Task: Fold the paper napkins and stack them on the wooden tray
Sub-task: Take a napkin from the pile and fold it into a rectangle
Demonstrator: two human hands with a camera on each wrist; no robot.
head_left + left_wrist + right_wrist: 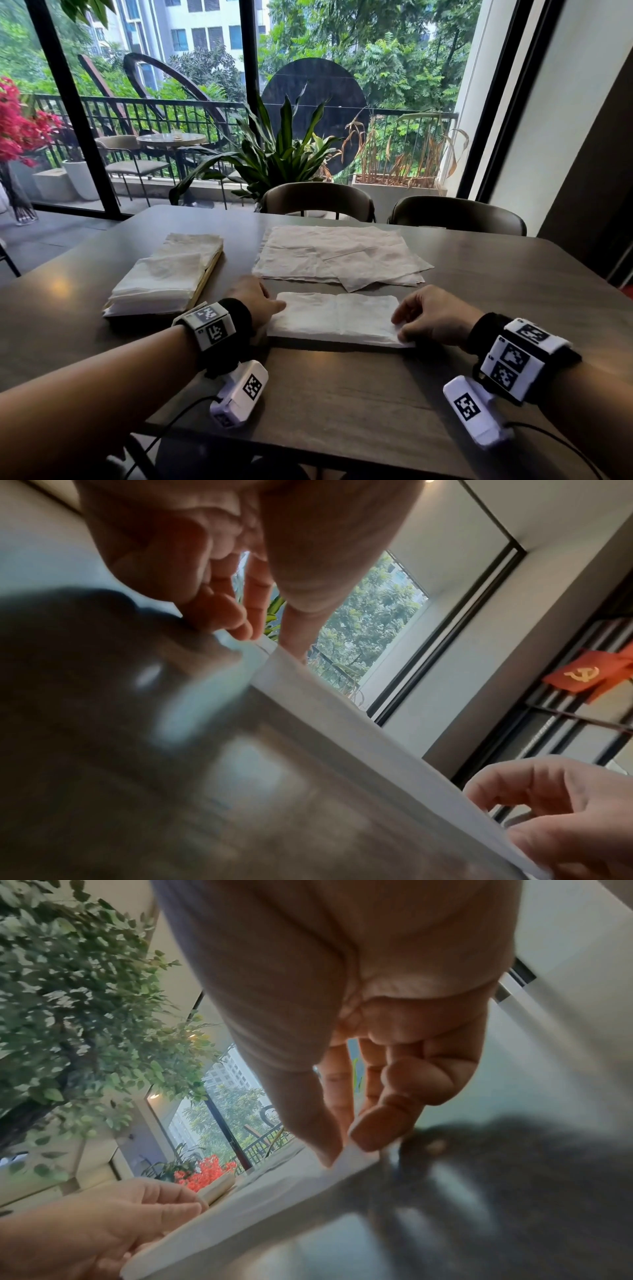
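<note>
A white napkin [337, 318] folded into a long strip lies on the dark table [342, 394] in front of me. My left hand [274, 308] pinches its left end, thumb on top. At the near right corner my right hand [400, 332] pinches the napkin between thumb and fingers. The right wrist view shows this pinch [342, 1148] on the napkin's [274, 1199] corner. The left wrist view shows the left fingertips [267, 639] closing on the napkin's [342, 718] edge. To the left, the wooden tray [209, 274] holds a stack of folded napkins [164, 277].
A loose pile of unfolded napkins [335, 257] lies just behind the strip. Two dark chairs [318, 198] stand at the table's far side, with a potted plant [274, 150] and the window behind them. Bare tabletop lies between me and the strip.
</note>
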